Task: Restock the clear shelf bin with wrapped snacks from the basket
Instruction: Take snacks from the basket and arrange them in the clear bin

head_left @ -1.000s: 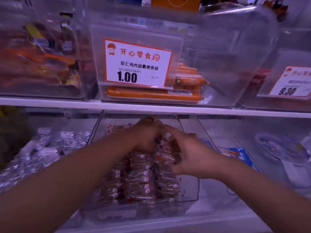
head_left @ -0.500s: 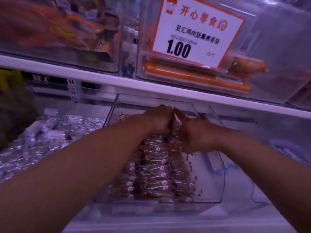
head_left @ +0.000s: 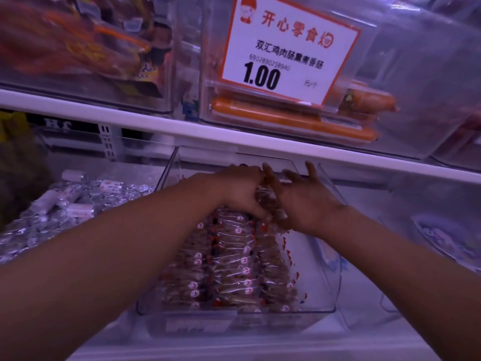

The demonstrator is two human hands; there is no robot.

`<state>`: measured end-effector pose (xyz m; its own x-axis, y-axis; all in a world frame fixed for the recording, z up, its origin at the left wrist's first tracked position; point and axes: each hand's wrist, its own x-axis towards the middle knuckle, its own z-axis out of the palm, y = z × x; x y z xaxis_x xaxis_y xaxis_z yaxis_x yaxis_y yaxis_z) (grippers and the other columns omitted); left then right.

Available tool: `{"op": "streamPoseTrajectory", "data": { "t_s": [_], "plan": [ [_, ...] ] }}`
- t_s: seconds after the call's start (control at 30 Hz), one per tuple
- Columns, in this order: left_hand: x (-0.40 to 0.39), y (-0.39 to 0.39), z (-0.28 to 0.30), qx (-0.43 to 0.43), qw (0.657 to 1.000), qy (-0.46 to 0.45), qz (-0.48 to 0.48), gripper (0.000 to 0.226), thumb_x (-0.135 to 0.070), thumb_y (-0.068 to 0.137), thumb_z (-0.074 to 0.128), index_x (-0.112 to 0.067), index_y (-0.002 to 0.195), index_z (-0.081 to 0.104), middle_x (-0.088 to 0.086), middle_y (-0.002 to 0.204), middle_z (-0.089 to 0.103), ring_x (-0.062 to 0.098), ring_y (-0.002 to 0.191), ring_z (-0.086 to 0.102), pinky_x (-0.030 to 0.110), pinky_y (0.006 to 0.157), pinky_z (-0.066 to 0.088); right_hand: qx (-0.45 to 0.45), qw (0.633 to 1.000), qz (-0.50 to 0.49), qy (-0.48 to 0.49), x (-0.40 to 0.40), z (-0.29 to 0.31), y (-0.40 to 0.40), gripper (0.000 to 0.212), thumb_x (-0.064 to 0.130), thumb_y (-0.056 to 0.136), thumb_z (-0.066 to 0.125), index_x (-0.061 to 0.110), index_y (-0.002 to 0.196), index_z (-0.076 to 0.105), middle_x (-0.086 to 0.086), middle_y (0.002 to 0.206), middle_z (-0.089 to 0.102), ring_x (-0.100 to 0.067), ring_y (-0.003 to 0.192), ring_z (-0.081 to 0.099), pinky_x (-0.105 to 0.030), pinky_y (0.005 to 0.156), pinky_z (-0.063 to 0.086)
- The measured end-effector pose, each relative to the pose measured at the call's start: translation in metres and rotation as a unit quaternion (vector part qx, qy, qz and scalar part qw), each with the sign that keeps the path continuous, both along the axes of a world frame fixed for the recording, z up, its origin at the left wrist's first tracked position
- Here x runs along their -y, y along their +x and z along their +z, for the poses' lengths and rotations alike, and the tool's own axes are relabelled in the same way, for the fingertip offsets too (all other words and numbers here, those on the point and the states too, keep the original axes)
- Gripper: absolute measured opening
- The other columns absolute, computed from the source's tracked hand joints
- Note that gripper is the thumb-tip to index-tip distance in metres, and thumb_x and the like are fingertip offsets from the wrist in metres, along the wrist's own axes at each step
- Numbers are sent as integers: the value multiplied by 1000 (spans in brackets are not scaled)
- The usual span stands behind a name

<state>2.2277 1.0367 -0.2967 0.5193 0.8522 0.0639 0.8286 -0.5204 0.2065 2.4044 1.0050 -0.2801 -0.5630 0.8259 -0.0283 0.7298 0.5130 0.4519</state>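
Both hands met at the back of the clear bin, pressing one wrapped snack between them. The left hand curled onto it; the right hand kept fingers straight. Snacks lay crosswise in rows running front to back.

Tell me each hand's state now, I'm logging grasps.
Left hand: fingers curled round wrapped snacks at the bin's back.
Right hand: open, fingers spread, against the same snacks.
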Motion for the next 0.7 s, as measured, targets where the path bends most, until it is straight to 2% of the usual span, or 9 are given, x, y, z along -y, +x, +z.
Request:
{"op": "streamPoseTrajectory", "data": {
  "t_s": [0.1, 0.2, 0.3, 0.37, 0.43, 0.47, 0.57, 0.6, 0.7],
  "plan": [
    [7, 14, -3, -57, 998, -12, -31, 73, -79, 69, 54, -29, 123, 60, -5, 122, 65, 19, 104, 62, 36, 93, 50, 2, 998, -60, -4, 5, 2, -1, 116, 62, 80, 62, 9, 155, -10, -9, 157, 32, -25, 150, 17, -66, 115, 1],
    [10, 24, -7, -53, 996, -75, -6, 81, -78, 72, 26, -30, 130, 54, 1, 132, 59, 23, 115, 55, 43, 100, 44, -13, 997, -82, -5, 8, 1, -2, 99, 63, 85, 57, 10, 155, 12, -12, 159, 26, -24, 151, 11, -66, 115, 0],
    [12, 22, -7, -100, 993, -65, -22, 88, -84, 73, 32, -31, 142, 42, 2, 144, 48, 26, 127, 48, 45, 107, 39, -15, 996, -93, -9, 7, 1, -1, 92, 62, 83, 58, 13, 153, 23, -13, 158, 26, -25, 151, 8, -66, 115, -1],
    [12, 17, -11, -146, 987, -67, -21, 93, -77, 84, 41, -24, 156, 18, 4, 162, 24, 27, 144, 32, 45, 116, 29, -14, 995, -98, -10, 7, 2, 0, 90, 60, 82, 62, 15, 152, 26, -12, 158, 25, -29, 151, 5, -64, 116, 0],
    [12, 16, -19, -173, 983, -53, -11, 96, -74, 89, 38, -20, 158, 1, 3, 167, 3, 25, 152, 13, 46, 122, 17, -75, 990, -110, -36, 8, 4, 4, 87, 56, 81, 65, 19, 151, 28, -8, 160, 23, -29, 151, 7, -60, 119, 5],
    [13, 17, -23, -180, 983, -33, -9, 96, -74, 89, 35, -19, 158, -2, 3, 167, 0, 24, 153, 8, 46, 123, 13, -144, 981, -111, -62, 11, 6, 7, 86, 52, 82, 68, 20, 151, 28, -6, 160, 23, -27, 151, 10, -54, 121, 10],
    [17, 24, -29, -194, 978, 61, -44, 90, -70, 91, 29, -15, 158, 1, 4, 166, 0, 22, 153, 4, 46, 124, 8, -410, 901, -90, -111, 31, 4, 20, 73, 26, 84, 69, 15, 148, 36, -6, 157, 32, -21, 147, 25, -19, 116, 16],
    [18, 27, -31, -191, 976, 83, -63, 87, -66, 93, 29, -14, 158, 2, 5, 166, 1, 22, 153, 6, 45, 124, 9, -482, 865, -95, -102, 43, -1, 26, 69, 19, 83, 66, 16, 147, 40, -4, 153, 37, -19, 143, 33, -17, 114, 21],
    [18, 38, -33, -164, 984, 40, -49, 90, -60, 94, 38, -9, 157, -1, 11, 165, -1, 23, 153, 6, 37, 122, 7, -640, 756, -116, -66, 82, -28, 44, 60, 17, 78, 62, 24, 137, 52, 3, 139, 52, -14, 127, 52, -38, 108, 44]
  ]
}}
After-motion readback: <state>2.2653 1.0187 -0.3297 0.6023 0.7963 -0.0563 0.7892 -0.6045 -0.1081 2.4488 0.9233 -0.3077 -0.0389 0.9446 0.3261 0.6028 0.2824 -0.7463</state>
